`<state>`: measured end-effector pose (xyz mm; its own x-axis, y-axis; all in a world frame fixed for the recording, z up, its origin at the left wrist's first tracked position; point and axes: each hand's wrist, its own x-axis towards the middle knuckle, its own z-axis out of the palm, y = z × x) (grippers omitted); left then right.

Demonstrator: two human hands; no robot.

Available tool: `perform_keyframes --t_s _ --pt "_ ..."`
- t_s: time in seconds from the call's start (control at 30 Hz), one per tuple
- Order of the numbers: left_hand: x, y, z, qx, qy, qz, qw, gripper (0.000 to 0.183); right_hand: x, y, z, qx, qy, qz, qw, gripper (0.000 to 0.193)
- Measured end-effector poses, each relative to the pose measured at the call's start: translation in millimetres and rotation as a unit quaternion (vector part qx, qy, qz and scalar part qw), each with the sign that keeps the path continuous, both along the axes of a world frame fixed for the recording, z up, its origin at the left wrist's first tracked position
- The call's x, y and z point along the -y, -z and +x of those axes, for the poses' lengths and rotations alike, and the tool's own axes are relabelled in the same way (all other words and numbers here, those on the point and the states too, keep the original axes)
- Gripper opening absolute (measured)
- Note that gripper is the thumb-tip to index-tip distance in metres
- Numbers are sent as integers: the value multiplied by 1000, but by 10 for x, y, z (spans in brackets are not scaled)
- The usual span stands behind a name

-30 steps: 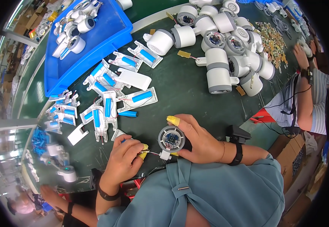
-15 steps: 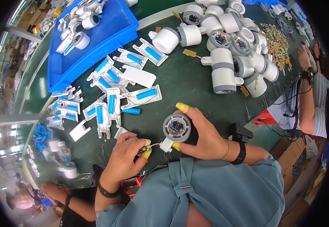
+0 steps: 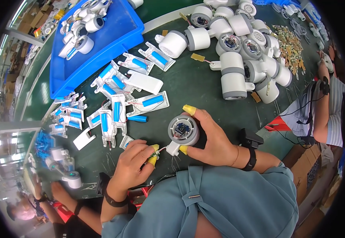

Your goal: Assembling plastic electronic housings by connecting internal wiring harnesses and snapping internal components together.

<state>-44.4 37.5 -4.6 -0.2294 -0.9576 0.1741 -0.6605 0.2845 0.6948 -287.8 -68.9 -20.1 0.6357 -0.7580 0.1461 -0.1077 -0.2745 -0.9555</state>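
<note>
My right hand (image 3: 216, 144) grips a white round device head with a grey rim (image 3: 184, 130). A dark circuit board shows inside its open, spoked face, which is turned up. Yellow covers sit on the thumb and a fingertip. A thin wire runs from the short white neck (image 3: 173, 148) of the head to my left hand (image 3: 130, 166). Between yellow-covered thumb and finger, that hand pinches a small circuit board (image 3: 156, 154), partly hidden by the fingertips. Just beyond my left hand lies a small white plastic part (image 3: 126, 141).
Several white handle shells with blue battery cells (image 3: 152, 100) lie at left centre. A blue tray (image 3: 113, 37) holds more heads. White-and-grey heads (image 3: 233, 81) are heaped at far right, beside a pile of small boards (image 3: 287, 47). Other people's arms (image 3: 67, 196) show at both sides.
The device head has shifted slightly left and up in my right hand. My left hand keeps its pinch, with the small board more visible. At lower left, another person's arms have moved.
</note>
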Motion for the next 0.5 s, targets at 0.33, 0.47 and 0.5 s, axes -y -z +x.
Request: perform_keyframes --t_s 0.33,0.47,0.5 --pt "-21 69 34 -5 9 0 1000 42 9 55 -7 0 -11 -10 1000 84" --pt "-24 85 41 -15 3 11 1000 43 21 35 -1 7 -7 -20 1000 81" --pt "-22 85 43 -14 1 12 1000 43 21 39 0 7 -6 -20 1000 81"
